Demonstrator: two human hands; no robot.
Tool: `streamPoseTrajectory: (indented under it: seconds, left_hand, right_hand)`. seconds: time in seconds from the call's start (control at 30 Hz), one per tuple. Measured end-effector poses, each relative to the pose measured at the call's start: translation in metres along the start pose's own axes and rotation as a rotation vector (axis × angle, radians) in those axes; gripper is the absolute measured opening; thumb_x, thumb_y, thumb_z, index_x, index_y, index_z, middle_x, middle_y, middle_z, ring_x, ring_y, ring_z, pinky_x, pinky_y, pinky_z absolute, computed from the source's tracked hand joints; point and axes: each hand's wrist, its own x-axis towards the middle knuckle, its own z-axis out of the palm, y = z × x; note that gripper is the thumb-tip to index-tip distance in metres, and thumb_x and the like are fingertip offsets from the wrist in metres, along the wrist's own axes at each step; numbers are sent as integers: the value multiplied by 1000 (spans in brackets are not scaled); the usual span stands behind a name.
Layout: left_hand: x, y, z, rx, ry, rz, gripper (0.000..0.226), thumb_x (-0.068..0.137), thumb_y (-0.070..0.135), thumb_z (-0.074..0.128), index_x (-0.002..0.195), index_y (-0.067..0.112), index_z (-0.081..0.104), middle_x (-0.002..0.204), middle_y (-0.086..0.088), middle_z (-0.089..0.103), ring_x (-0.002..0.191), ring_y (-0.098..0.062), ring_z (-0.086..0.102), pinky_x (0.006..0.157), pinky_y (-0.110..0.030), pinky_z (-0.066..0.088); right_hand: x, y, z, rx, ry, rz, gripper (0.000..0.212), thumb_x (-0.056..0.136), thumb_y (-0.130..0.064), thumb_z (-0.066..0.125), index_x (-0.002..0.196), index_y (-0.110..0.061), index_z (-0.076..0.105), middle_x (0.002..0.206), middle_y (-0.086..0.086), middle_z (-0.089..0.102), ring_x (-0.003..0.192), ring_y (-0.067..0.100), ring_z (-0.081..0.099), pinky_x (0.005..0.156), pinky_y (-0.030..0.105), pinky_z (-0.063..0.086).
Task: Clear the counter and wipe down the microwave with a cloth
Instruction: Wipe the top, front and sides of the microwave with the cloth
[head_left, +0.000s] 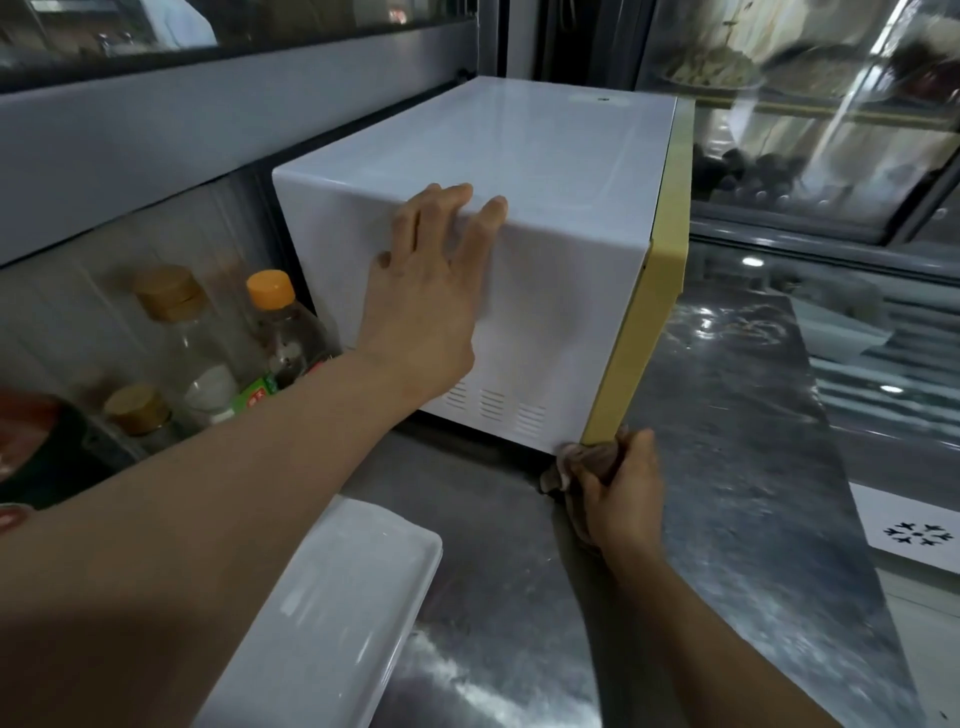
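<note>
The wiping step is in hand. The microwave stands on the steel bench, turned so its white side faces the person. The left hand lies open and flat on that side, fingers over the top edge, holding nothing, only steadying it. The right hand is closed around a brownish cloth, pressed at the lower front corner by the yellow frame. Next, I think, the cloth must travel along the frame or under the edge while the other hand keeps the box from sliding.
</note>
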Motion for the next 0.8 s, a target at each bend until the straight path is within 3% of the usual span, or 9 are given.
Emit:
streamPoseTrajectory:
  seconds: [0.3, 0.43, 0.63, 0.73, 0.8]
  left_hand:
    - [1, 5, -7, 100, -96, -45, 103, 63, 1, 66, 146, 21, 8, 151, -9, 9, 139, -31, 8, 87, -42, 42]
    - [2, 9, -18, 129, -218, -88, 103, 68, 3, 64, 148, 22, 2, 153, -5, -1, 143, -27, 0, 92, -44, 39]
    - [1, 22, -40, 96, -419, -171, 112, 74, 5, 64, 146, 27, -19, 154, 5, -27, 144, -19, -19, 98, -46, 40]
    - [-3, 30, -57, 4, -503, -239, 114, 75, 3, 63, 144, 33, -23, 152, 9, -31, 146, -20, -1, 93, -43, 46]
    - [-10, 39, -66, -23, -544, -263, 112, 76, 3, 62, 145, 33, -21, 152, 7, -33, 144, -24, 13, 90, -42, 48]
  right_hand:
    - [11, -6, -28, -63, -206, -31, 13, 83, -4, 53, 86, -8, 41, 79, 7, 65, 73, 28, 62, 67, 46, 53]
    - [26, -14, -53, -351, -381, -35, 17, 85, -13, 54, 100, -14, 44, 92, 13, 65, 82, 36, 60, 69, 44, 51]
    - [30, -29, -85, -243, -460, -94, 32, 88, -18, 58, 119, -23, 50, 118, 2, 41, 102, 29, 56, 80, 34, 48]
    - [28, -35, -102, -238, -460, -173, 43, 87, -14, 58, 128, -22, 48, 127, 8, 40, 106, 29, 51, 84, 32, 45]
    - [29, -44, -117, -165, -495, -176, 40, 89, -12, 54, 124, -29, 47, 126, 10, 40, 99, 31, 53, 79, 36, 49]
